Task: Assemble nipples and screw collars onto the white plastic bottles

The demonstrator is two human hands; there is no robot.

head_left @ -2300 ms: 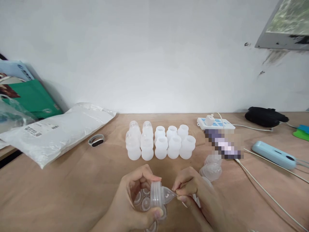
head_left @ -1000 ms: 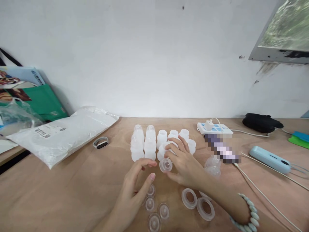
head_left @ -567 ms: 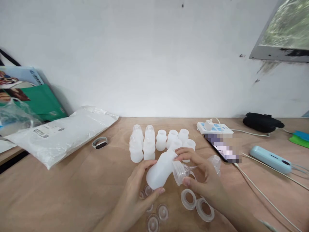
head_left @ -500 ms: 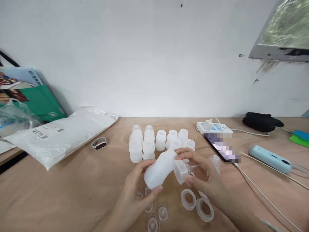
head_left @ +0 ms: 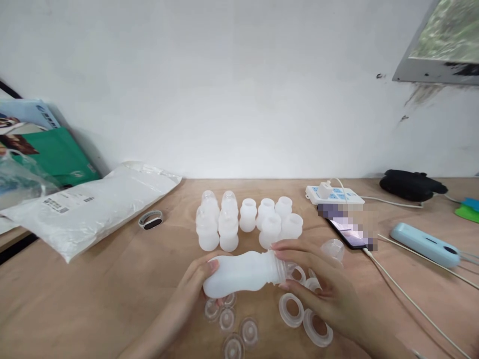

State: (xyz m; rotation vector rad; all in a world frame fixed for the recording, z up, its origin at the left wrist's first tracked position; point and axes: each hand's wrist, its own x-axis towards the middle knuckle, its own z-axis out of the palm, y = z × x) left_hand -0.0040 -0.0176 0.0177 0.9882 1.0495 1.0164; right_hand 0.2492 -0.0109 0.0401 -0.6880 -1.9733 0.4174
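A milky white baby bottle (head_left: 239, 271) lies sideways in the air between my hands. My left hand (head_left: 204, 276) is wrapped round its base, thumb on top. At the mouth, my right hand (head_left: 310, 271) grips a clear collar ring with a nipple (head_left: 279, 268), which now sits against the bottle's neck. Below the bottle lie several clear nipples (head_left: 249, 331) on the table. Loose collar rings (head_left: 291, 309) rest under my right hand, some partly hidden by it. Beyond stand capped bottles (head_left: 208, 234) on the left and open bottles (head_left: 248, 215) on the right.
A white plastic parcel (head_left: 97, 199) and a grey wristband (head_left: 150, 220) lie to the left. On the right are a power strip (head_left: 350, 196), a phone (head_left: 346, 229), a blue power bank (head_left: 424, 244), a black pouch (head_left: 411, 185) and trailing cables. A clear cap (head_left: 333, 249) stands near my right hand.
The bottle has turned from tilted to nearly level. The collar ring with the nipple, apart from the neck before, has come up against it in my right hand.
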